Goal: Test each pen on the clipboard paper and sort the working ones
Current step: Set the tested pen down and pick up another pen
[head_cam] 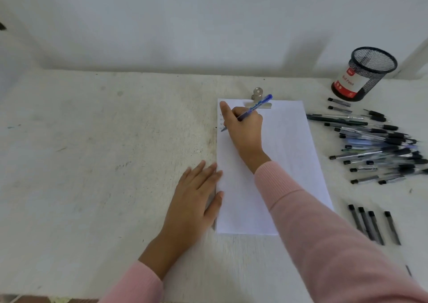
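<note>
White paper [287,145] lies on a clipboard under a metal clip [258,99]. My right hand [243,129] grips a blue pen [257,107], its tip pressed to the paper's upper left corner beside a few short dark marks. My left hand [196,194] rests flat, fingers spread, on the clipboard's lower left edge, holding nothing. A loose pile of pens [379,145] lies to the right of the paper. Several dark pens [370,224] lie side by side in a row at the lower right.
A black mesh pen cup [366,73] with a red and white label stands at the back right. Two short pens [339,105] lie just below it. The worn white table [104,152] stretches to the left; a white wall rises behind.
</note>
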